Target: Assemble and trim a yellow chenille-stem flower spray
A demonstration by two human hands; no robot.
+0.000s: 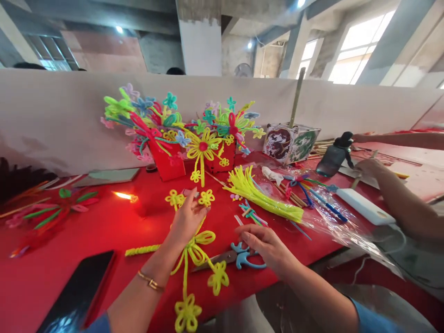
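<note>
My left hand reaches forward over the red table, fingers curled together. A small pinkish piece shows at its fingertips, too small to name. It sits among yellow pipe-cleaner flowers joined on one long stem. My right hand lies with fingers stretched out flat, holding nothing. Its fingertips rest just above blue-handled scissors.
Two red boxes of colourful pipe-cleaner flowers stand at the back. A bundle of yellow pipe cleaners, a plastic bag, a dragon-printed box, a dark bottle and a white power bank lie right. Another person's arm reaches in. A phone lies near left.
</note>
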